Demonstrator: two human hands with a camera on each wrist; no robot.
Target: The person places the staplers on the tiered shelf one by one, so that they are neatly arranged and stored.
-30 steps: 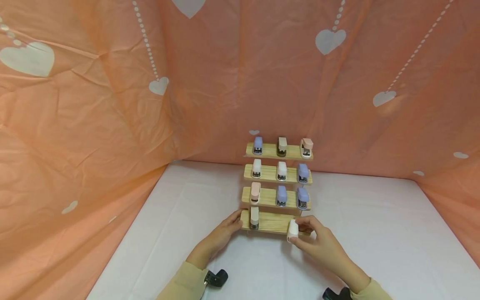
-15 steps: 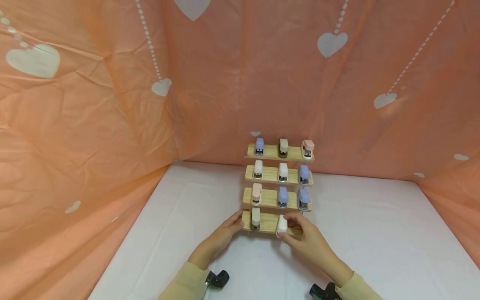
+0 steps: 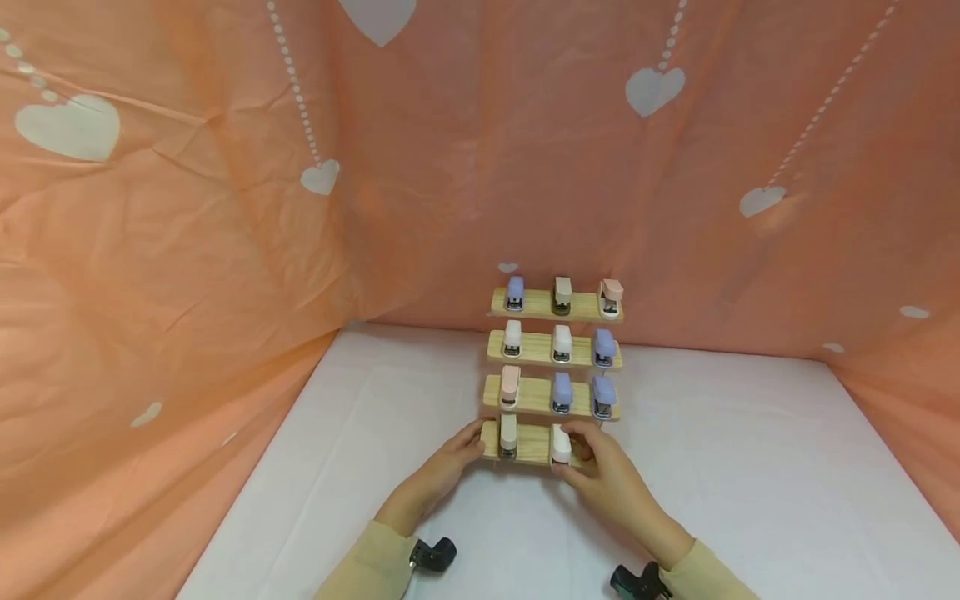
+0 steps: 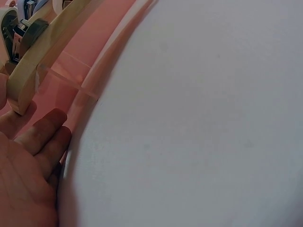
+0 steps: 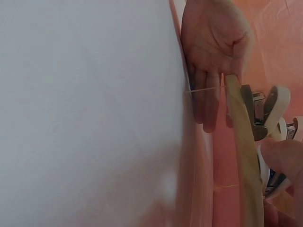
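Note:
My right hand [image 3: 615, 479] pinches a small white stapler [image 3: 561, 442] between thumb and fingers, at the middle of the bottom wooden shelf [image 3: 533, 446]. Contact between its base and the board is hard to make out. At the shelf's left end, my left hand [image 3: 438, 479] holds the board's edge; in the left wrist view the thumb lies on one side, a finger on the other, and the remaining fingers [image 4: 52, 146] stretch out below. A beige stapler with a dark base [image 3: 508, 437] stands on the same board near that hand. My right thumb [image 5: 284, 153] shows close to the board.
Three more shelf tiers rise behind, holding several staplers: purple [image 3: 562, 392], white [image 3: 512, 337], pink [image 3: 509, 386] and beige [image 3: 562, 295]. Thin clear supports join the boards. The stand is on a white table [image 3: 720, 467], before an orange curtain [image 3: 420, 208] with hearts.
My right hand has carried the white stapler leftward, from the right part of the bottom shelf to its middle. The left hand has stayed at the shelf's left end.

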